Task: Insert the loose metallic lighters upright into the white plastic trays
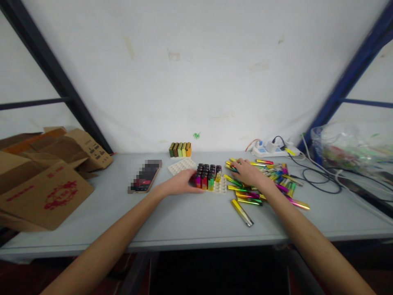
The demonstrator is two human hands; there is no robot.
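1. Lighters with dark caps and translucent magenta, red and green bodies (204, 182) stand upright in a white plastic pocketed tray (221, 188) around mid-tabletop (172, 223); bare pockets show along its right side.
2. The left hand (183, 182) curves against their left side, thumb at the front; whether its grip closes on them, I cannot tell.
3. The right hand (245, 171) reaches into a loose pile of glossy metallic-coloured lighters (285, 180), toward the right edge; its fingertips' hold is unclear.
4. The step looks like picking from the pile beside a steadied tray; it seems to call for separating one piece from overlapping neighbours.
5. Bare surface runs from the tray to the front edge. One yellow-and-silver lighter (242, 212) lies nearest that edge; black cables (325, 189) crowd the right side.
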